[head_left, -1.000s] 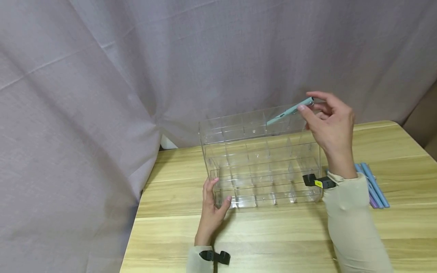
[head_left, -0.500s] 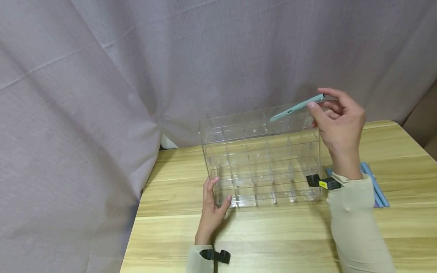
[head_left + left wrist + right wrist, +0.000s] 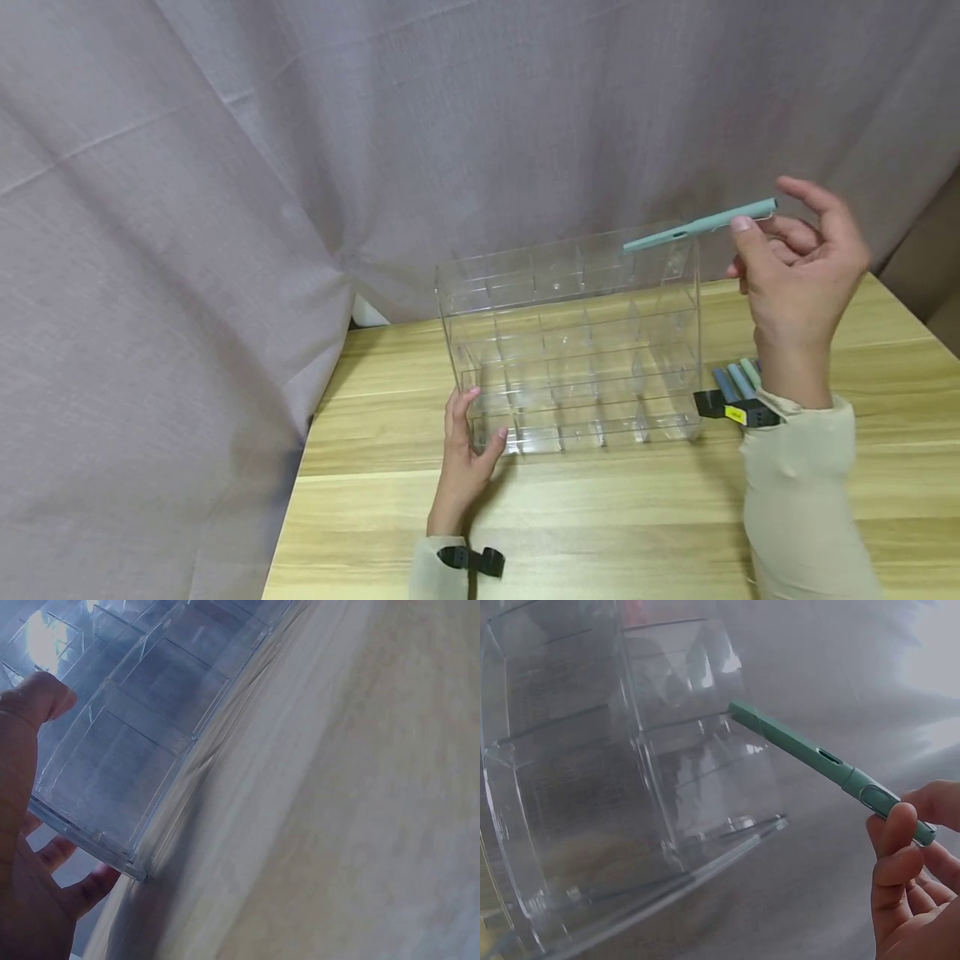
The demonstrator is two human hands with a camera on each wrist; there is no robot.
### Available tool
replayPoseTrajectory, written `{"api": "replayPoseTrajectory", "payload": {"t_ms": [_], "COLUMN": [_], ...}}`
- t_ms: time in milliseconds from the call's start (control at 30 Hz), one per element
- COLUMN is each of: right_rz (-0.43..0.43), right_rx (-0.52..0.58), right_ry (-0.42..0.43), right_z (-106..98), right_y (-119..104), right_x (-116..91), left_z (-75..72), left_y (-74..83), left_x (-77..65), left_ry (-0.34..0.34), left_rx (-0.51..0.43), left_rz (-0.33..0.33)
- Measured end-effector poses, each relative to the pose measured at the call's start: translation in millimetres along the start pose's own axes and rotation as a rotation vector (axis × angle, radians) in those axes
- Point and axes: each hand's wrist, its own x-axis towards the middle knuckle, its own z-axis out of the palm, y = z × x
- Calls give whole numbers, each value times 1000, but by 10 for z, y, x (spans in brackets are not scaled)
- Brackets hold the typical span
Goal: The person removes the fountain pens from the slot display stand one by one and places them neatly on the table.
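My right hand (image 3: 806, 267) pinches a mint-green capped pen (image 3: 705, 224) near its clip end. The pen slants slightly down to the left, and its far tip overlaps the back right of a clear tiered organizer (image 3: 570, 367) in the head view. In the right wrist view, thumb and fingers close on the pen's cap (image 3: 877, 799), with the oval barrel window showing. My left hand (image 3: 465, 467) grips the organizer's front left corner, thumb over the front and fingers round the side. Dividers split the organizer's tiers into several compartments.
Several pens (image 3: 738, 379) in blue and green lie on the wooden table (image 3: 600, 533) right of the organizer, partly hidden by my right wrist. A grey curtain (image 3: 487, 125) hangs behind the table and along its left side.
My right hand has moved to the right and slightly up with the pen, which now lies nearer level. My left hand has stayed on the organizer's corner.
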Motion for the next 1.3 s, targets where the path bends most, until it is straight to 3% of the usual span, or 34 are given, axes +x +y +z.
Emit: {"api": "replayPoseTrajectory", "payload": {"t_ms": [433,533,700,1000,1133,1300], "right_rz": [-68,-84,-88,71,120,97], "right_rx": [223,212,85,-209,-195,-80], "right_ry": [135,145,138,117,126,133], "right_z": [-114,-142,-247,-588,-717,-835], "right_y": [-129,-136,-105,39,117,257], "right_x": [41,51,28,-69,-89,-83], "left_z": [-26,-29,-17,-7,-16,-51], "left_y": [6,-5,-19,-29,-36,-28], "left_x": [-9,-6,2,26,28,12], "left_ry": [-2,-2,-2,-7,-9,-7], "left_rx": [-3,-2,-6,-8,-2,-5], "left_rz": [-12,-5,-4,-8,-3,-16]}}
